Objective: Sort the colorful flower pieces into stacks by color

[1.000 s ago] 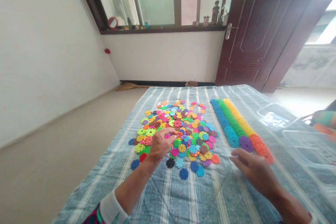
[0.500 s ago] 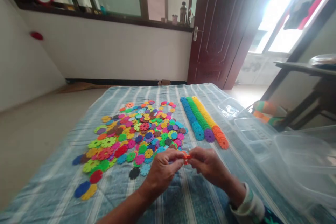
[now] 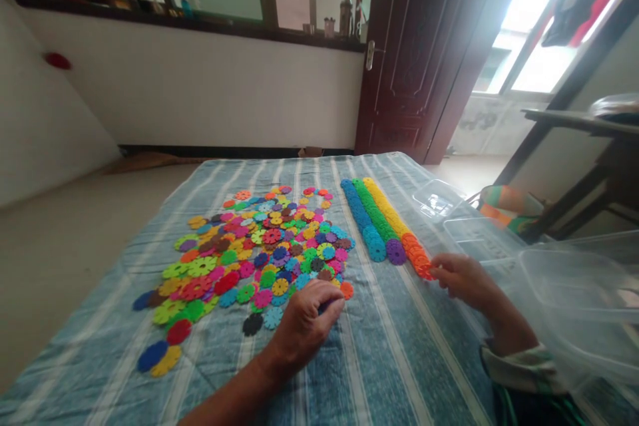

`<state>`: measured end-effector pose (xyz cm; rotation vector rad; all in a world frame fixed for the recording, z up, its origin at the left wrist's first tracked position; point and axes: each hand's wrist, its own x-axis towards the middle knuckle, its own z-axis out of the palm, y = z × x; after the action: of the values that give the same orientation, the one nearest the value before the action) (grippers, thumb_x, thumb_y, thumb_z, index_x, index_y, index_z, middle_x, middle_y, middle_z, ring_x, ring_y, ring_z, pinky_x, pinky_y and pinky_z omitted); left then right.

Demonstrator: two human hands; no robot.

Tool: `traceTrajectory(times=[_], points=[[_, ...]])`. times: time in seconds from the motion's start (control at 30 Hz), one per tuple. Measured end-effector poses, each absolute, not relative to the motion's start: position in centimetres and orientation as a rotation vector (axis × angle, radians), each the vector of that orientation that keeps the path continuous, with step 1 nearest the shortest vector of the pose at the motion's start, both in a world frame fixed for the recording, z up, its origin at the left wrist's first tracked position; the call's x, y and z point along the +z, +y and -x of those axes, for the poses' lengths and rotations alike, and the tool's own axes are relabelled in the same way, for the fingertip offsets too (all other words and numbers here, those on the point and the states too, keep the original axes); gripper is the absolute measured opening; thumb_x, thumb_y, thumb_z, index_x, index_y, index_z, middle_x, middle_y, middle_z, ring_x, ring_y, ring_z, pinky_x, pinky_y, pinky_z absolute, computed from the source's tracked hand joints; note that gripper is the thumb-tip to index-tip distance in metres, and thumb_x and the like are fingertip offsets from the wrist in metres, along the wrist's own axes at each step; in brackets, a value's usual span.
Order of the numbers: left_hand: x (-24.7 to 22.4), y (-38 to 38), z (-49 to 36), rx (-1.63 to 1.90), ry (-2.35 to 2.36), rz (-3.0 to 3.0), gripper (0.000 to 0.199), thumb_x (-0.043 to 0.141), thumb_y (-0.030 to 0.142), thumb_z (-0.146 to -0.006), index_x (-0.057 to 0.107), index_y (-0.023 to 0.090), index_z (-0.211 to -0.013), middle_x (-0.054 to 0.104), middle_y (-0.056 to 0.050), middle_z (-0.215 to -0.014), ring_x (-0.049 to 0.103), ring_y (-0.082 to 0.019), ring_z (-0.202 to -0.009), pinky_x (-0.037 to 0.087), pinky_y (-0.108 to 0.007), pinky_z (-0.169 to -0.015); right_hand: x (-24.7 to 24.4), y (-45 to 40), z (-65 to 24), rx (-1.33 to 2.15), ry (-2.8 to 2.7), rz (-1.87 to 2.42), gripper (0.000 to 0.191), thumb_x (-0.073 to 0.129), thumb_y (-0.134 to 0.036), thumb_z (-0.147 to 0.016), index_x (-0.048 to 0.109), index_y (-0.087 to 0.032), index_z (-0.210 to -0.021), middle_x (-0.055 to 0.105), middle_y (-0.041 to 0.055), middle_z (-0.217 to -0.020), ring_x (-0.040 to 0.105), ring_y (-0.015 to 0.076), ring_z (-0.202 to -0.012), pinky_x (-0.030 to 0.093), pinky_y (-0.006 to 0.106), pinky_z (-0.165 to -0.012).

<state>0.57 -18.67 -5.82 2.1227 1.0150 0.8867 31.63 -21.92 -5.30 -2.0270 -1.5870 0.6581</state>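
My right hand (image 3: 464, 279) pinches an orange notched plastic disc (image 3: 425, 271) at the near end of the row's overlapping orange discs (image 3: 413, 250). My left hand (image 3: 309, 319) is curled at the near right edge of a loose pile of multicoloured notched discs (image 3: 269, 236). An orange disc (image 3: 347, 289) shows at its fingertips, which are closed on it; part of it is hidden. Left of the orange and yellow row (image 3: 382, 206) lie a green row (image 3: 372, 210) ending in a purple disc (image 3: 396, 252), and a blue row (image 3: 357, 210) ending in light blue.
Clear plastic boxes (image 3: 482, 237) stand along the right of the striped cloth (image 3: 379, 339). Several discs lie loose at the near left, among them a blue disc (image 3: 152, 356). Beyond the table are a dark red door (image 3: 404, 66) and, at right, a stool (image 3: 589, 140).
My hands have parted from the orange piece they both held. My right hand has moved right to the end of the orange discs; my left hand has stayed by the pile.
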Motion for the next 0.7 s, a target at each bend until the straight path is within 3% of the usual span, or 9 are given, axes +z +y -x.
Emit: traceTrajectory(times=[0.13, 0.33, 0.7], points=[[-5.8, -18.7, -0.5, 0.890, 1.011, -2.150, 0.018, 0.053, 0.022, -0.083, 0.066, 0.019, -0.071, 0.068, -0.002, -0.074, 0.062, -0.015, -0.075, 0.048, -0.027, -0.075, -5.3, -21.4, -31.5, 0.558, -1.633, 2.150, 0.019, 0.047, -0.025, -0.079, 0.064, -0.020, -0.071, 0.061, -0.0020, -0.056, 0.056, 0.0106, -0.047, 0.040, 0.022, -0.050], [-6.1, -18.7, -0.4, 0.878, 1.004, -2.165, 0.018, 0.052, 0.021, -0.083, 0.066, 0.019, -0.071, 0.068, -0.002, -0.074, 0.061, -0.015, -0.076, 0.047, -0.028, -0.075, -6.1, -20.9, -31.8, 0.360, -1.611, 2.273, 0.022, 0.052, -0.027, -0.078, 0.068, -0.020, -0.092, 0.064, -0.0004, -0.064, 0.059, 0.0139, -0.058, 0.038, 0.024, -0.057], [-6.3, -18.7, -0.3, 0.863, 0.994, -2.184, 0.019, 0.052, 0.021, -0.084, 0.066, 0.017, -0.072, 0.067, -0.002, -0.074, 0.060, -0.016, -0.076, 0.047, -0.030, -0.075, -6.0, -20.8, -30.5, 0.229, -1.710, 2.383, 0.029, 0.062, -0.035, -0.072, 0.064, -0.021, -0.097, 0.069, 0.0035, -0.079, 0.062, 0.0199, -0.072, 0.034, 0.026, -0.059]])
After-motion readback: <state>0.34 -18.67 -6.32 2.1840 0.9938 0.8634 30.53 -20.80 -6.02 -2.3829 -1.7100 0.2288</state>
